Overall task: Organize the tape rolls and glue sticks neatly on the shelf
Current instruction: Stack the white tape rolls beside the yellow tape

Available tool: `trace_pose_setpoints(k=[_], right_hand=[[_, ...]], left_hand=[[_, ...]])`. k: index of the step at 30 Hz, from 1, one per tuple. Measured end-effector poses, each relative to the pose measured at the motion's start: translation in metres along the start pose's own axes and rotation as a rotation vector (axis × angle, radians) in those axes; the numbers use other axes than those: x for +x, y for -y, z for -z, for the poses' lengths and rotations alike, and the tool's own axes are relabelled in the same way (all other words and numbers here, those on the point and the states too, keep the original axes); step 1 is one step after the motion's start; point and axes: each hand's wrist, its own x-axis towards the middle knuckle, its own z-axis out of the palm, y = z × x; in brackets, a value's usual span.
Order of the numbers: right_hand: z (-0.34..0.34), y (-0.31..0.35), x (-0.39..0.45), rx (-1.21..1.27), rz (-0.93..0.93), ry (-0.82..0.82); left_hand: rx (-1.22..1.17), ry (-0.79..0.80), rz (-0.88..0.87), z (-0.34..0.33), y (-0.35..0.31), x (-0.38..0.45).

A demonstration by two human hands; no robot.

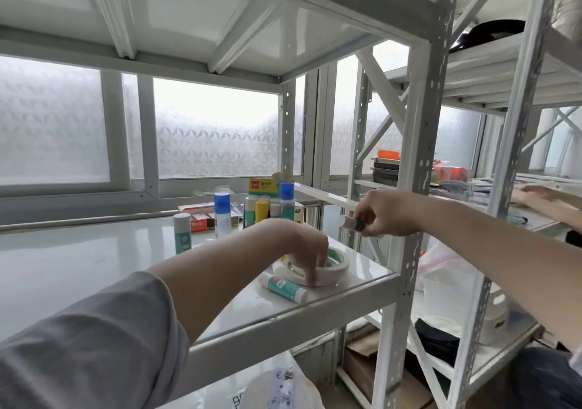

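White tape rolls [334, 268] lie stacked near the right front corner of the white shelf [78, 260]. My left hand [299, 248] reaches down onto them, its fingers curled over the rim and into the hole. A teal-and-white glue stick [288, 289] lies on its side just in front of the rolls. My right hand [387, 215] hovers above the shelf's right edge and grips another glue stick [352, 222] with its white cap pointing left. Further back, a glue stick [182, 233] and a blue-capped glue bottle [222, 215] stand upright beside a display box of glue sticks [267, 202].
A grey slotted upright post [409, 219] stands at the shelf's right front corner. Flat red-and-white boxes [201, 216] lie at the back. A second rack to the right holds stacked items, and another person's hand [535, 194] reaches over it. A plastic bag [277, 389] sits on the shelf below.
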Motion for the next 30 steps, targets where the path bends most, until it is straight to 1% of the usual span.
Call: trace_pose_setpoints(k=[6,12,14,16,19,23,26,30], right_hand=[[0.001,-0.001,-0.003,-0.064,-0.087,0.013],[-0.007,0.009,-0.004,-0.223,-0.226,0.069],[-0.008,0.013,-0.005,-0.209,-0.277,0.109],[-0.008,0.021,-0.004,-0.132,-0.299,0.149],[-0.012,0.043,-0.001,0.032,-0.226,0.179],[-0.023,0.088,0.003,0.198,-0.1,0.204],[-0.031,0.117,0.006,0.238,-0.068,0.248],[-0.04,0.143,0.008,0.206,-0.084,0.26]], left_hand=[[-0.016,-0.095,0.001,-0.003,0.0,-0.003],[-0.052,-0.275,0.018,0.021,0.012,-0.024],[-0.067,-0.326,0.017,0.033,0.015,-0.036],[-0.084,-0.357,0.007,0.045,0.018,-0.05],[-0.078,-0.375,0.006,0.058,0.022,-0.074],[-0.034,-0.355,0.066,0.061,0.034,-0.111],[-0.016,-0.333,0.134,0.049,0.052,-0.143],[-0.061,-0.334,0.198,0.024,0.075,-0.191]])
